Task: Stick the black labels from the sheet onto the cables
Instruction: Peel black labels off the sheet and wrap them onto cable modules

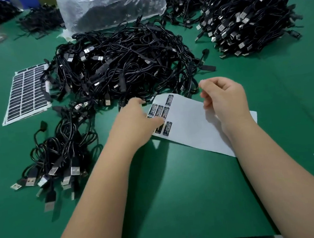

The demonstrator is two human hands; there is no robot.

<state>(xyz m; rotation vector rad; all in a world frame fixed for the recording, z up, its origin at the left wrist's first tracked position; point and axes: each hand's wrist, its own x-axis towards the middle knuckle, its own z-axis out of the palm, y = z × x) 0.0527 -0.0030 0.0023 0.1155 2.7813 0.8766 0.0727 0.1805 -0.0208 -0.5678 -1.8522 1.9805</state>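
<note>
On a green table (179, 184), just in front of the person, lies a white sheet (190, 126), mostly bare backing, with a few black labels (160, 111) left at its far left end. The left hand (137, 121) rests on that end, its fingertips on the labels; whether it presses the sheet flat or picks at a label's edge cannot be told, and its fingers look fairly straight. The right hand (223, 95) hovers over the sheet's far edge with fingers and thumb curled together, as if pinching something small, perhaps a peeled label, but nothing can be made out between them.

Judging by this, the step in hand is peeling a label off the sheet. The next move calls for lifting a label clean by one corner, then taking a cable from the heap and wrapping the label round it without creasing.

Just beyond the sheet sits a big tangled heap of black cables (124, 63). A smaller bundle (57, 159) lies to the left, plugs toward the person. A full label sheet (26, 92) lies at far left, partly under the heap. More cables (238, 17) are piled at far right, and a plastic bag (110, 4) stands behind.
</note>
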